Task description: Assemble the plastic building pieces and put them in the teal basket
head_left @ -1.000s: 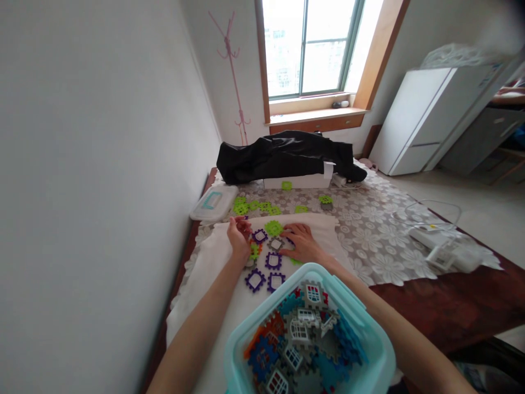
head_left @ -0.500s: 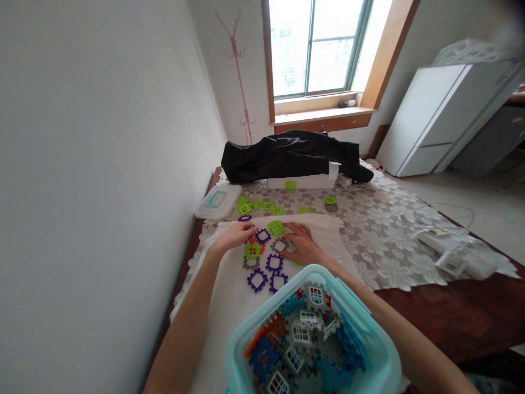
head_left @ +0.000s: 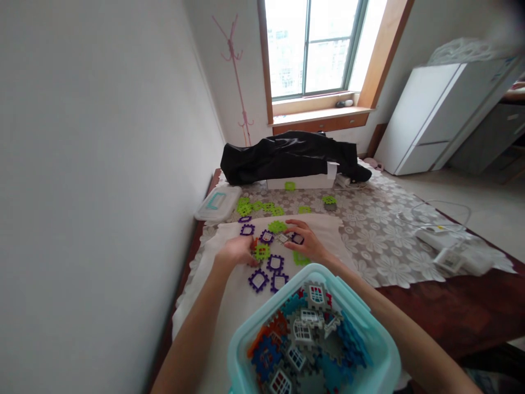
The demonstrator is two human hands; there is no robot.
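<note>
Left hand (head_left: 237, 251) has slid toward the wearer versus half a second ago; the lime-green toothed plastic window panel (head_left: 262, 251) has shifted right, and the grey toothed plastic frame (head_left: 283, 238) now lies slightly farther out. Both are on the white cloth (head_left: 237, 306) over the dark-red bench (head_left: 471, 306).

Left hand: fingers part curled at the window panel's left edge; can't tell if it's gripping. An orange piece (head_left: 255, 242) peeks out there, mostly hidden. Right hand (head_left: 307, 241): thumb and fingers apart around the grey frame's right side; can't confirm a hold.

Handling, my read: light, stiff, thin, slightly slick faces. Pinch opposite toothed edges; stay off the thin window bars, likeliest to snap. Flat on cloth, so tip one edge up first.

Count: purple toothed square frames (head_left: 275, 263), 7. Lime pieces on cloth, 3. Past it: 1 against the white box (head_left: 299, 182), 1 alone, 1 stacked on grey, plus an overlapping lime cluster (head_left: 268, 207), uncountable. Teal plastic bin (head_left: 388, 347), 1; six white lattice windows (head_left: 302, 331) visible inside.
</note>
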